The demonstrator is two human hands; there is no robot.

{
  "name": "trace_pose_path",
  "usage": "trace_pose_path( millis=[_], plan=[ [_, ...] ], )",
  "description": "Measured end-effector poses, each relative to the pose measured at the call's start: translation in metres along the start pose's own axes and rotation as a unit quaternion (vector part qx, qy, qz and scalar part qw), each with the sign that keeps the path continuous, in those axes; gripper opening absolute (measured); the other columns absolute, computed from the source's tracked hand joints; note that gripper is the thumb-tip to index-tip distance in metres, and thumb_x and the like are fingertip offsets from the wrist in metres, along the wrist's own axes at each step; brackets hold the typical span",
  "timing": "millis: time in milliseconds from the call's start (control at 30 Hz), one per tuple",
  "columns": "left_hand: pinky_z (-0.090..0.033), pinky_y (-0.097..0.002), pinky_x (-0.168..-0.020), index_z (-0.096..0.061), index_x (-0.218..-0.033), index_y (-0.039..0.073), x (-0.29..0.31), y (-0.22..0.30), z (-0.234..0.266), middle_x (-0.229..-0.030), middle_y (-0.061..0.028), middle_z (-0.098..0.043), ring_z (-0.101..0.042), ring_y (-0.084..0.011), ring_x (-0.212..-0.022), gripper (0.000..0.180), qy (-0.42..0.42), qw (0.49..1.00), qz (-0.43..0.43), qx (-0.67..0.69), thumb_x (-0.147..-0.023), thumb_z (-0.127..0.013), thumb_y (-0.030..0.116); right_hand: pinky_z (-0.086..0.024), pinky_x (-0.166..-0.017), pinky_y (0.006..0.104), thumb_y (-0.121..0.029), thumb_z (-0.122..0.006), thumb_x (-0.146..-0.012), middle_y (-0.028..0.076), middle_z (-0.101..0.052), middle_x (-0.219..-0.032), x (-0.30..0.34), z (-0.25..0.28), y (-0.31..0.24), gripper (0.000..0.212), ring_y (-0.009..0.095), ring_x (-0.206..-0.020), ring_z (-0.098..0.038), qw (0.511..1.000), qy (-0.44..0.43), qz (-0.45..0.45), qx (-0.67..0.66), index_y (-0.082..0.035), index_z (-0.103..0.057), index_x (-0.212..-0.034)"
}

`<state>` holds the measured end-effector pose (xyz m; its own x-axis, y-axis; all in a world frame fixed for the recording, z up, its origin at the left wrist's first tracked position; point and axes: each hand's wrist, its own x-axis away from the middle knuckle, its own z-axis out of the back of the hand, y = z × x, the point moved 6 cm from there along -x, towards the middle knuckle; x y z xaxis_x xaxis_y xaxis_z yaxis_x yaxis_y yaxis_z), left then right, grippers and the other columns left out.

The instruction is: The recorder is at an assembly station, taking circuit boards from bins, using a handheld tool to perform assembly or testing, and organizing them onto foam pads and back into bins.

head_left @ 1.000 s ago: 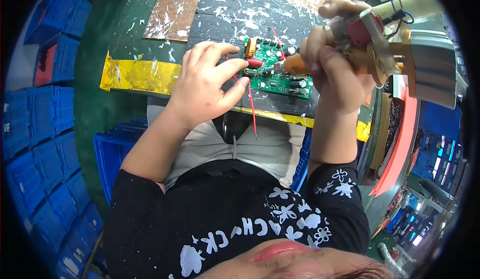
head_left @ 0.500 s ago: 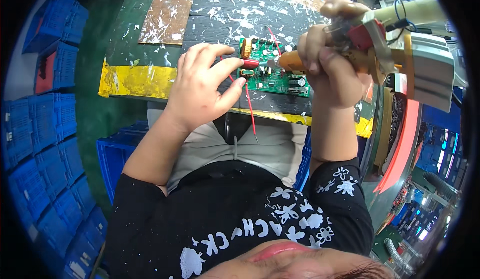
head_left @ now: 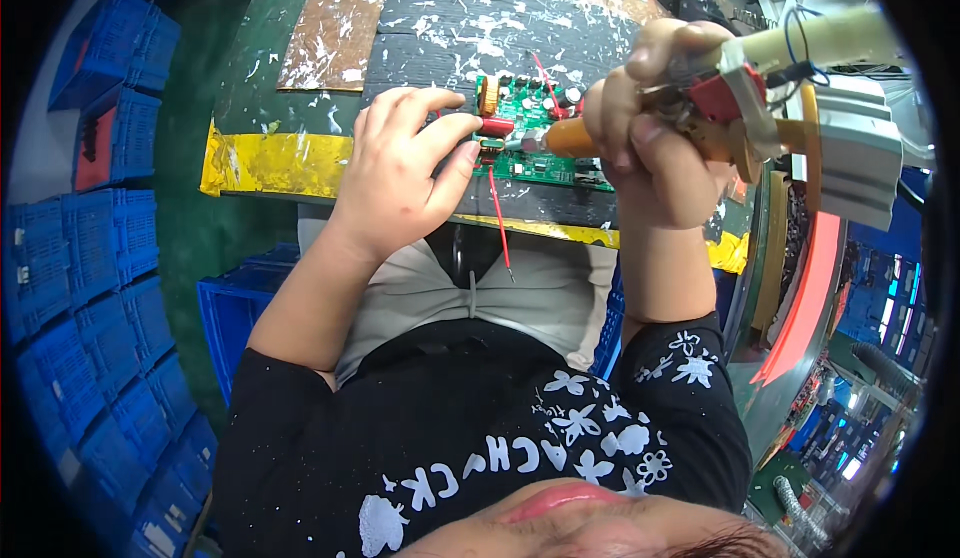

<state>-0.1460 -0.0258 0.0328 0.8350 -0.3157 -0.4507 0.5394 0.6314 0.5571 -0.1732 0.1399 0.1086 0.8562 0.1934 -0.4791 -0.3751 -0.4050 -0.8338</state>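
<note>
A green circuit board (head_left: pixel 540 166) lies near the front edge of the bench, with a copper coil, a red cylindrical part (head_left: pixel 497 127) and several small parts on it. My left hand (head_left: pixel 405 168) holds the board at its left side, index finger and thumb bent beside the red part. A red wire (head_left: pixel 501 223) hangs from there over the edge. In my right hand (head_left: pixel 655 123) is a glue gun with an orange nozzle (head_left: pixel 570 138); its metal tip points down-left to the board, just below the red part. My right hand hides part of the board's right side.
The dark bench top (head_left: pixel 440 33) is spotted with white, with yellow tape (head_left: pixel 275 163) along its front edge. Blue crates (head_left: pixel 80 228) are stacked at the left, and a blue crate (head_left: pixel 225 308) stands under the bench. A red-orange strip (head_left: pixel 800 298) runs at the right.
My right hand has brought the glue gun's tip left and slightly toward me, from the red part's right end to just below it. My left hand has barely moved.
</note>
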Motion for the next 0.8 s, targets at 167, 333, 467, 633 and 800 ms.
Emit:
trace_pose_path(
  millis=[167,333,467,633,800],
  plan=[
    [-0.037,-0.0416,-0.091,-0.065,-0.098,0.008,0.0,0.0,0.0,-0.106,-0.0098,-0.058,-0.051,-0.0308,-0.104,0.021,0.002,1.0,-0.002,-0.013,-0.08,-0.063,0.018,-0.035,-0.045,0.0267,0.004,-0.049,-0.071,0.013,-0.049,-0.103,0.0,0.001,0.005,0.055,0.01,-0.045,-0.042,0.999,-0.019,-0.001,-0.044,-0.004,-0.04,-0.125],
    [-0.037,-0.0417,-0.092,-0.065,-0.098,0.008,0.0,0.0,0.0,-0.107,-0.0094,-0.058,-0.05,-0.0309,-0.104,0.02,-0.002,1.0,0.0,-0.008,-0.08,-0.063,0.018,-0.04,-0.046,0.0253,0.01,-0.045,-0.07,0.016,-0.049,-0.103,0.0,-0.004,-0.001,0.058,0.01,-0.049,-0.045,0.997,-0.065,0.008,-0.051,-0.004,-0.037,-0.126],
    [-0.037,-0.0422,-0.092,-0.065,-0.098,0.008,-0.001,0.002,-0.001,-0.107,-0.009,-0.058,-0.051,-0.0306,-0.104,0.02,-0.003,1.0,-0.003,-0.015,-0.08,-0.063,0.017,-0.036,-0.044,0.0255,0.004,-0.05,-0.073,0.014,-0.049,-0.105,0.005,-0.005,0.003,0.055,0.01,-0.044,-0.043,0.998,-0.049,0.016,-0.046,-0.005,-0.038,-0.126],
    [-0.038,-0.041,-0.091,-0.064,-0.098,0.008,0.001,-0.001,-0.001,-0.107,-0.0094,-0.058,-0.051,-0.0306,-0.103,0.019,0.005,1.0,-0.001,-0.012,-0.08,-0.062,0.014,-0.036,-0.044,0.0247,0.002,-0.053,-0.075,0.014,-0.049,-0.108,0.002,-0.007,-0.002,0.054,0.009,-0.045,-0.042,0.999,-0.04,0.011,0.003,-0.005,-0.039,-0.127],
    [-0.038,-0.0399,-0.09,-0.062,-0.099,0.007,0.002,-0.008,0.0,-0.106,-0.0093,-0.059,-0.051,-0.0302,-0.102,0.018,0.029,0.999,-0.006,0.014,-0.081,-0.06,0.011,-0.037,-0.046,0.024,0.005,-0.049,-0.075,0.014,-0.046,-0.116,-0.005,0.003,-0.016,0.059,0.009,-0.049,-0.043,0.987,-0.113,0.095,-0.061,0.0,-0.036,-0.132]
  ],
)
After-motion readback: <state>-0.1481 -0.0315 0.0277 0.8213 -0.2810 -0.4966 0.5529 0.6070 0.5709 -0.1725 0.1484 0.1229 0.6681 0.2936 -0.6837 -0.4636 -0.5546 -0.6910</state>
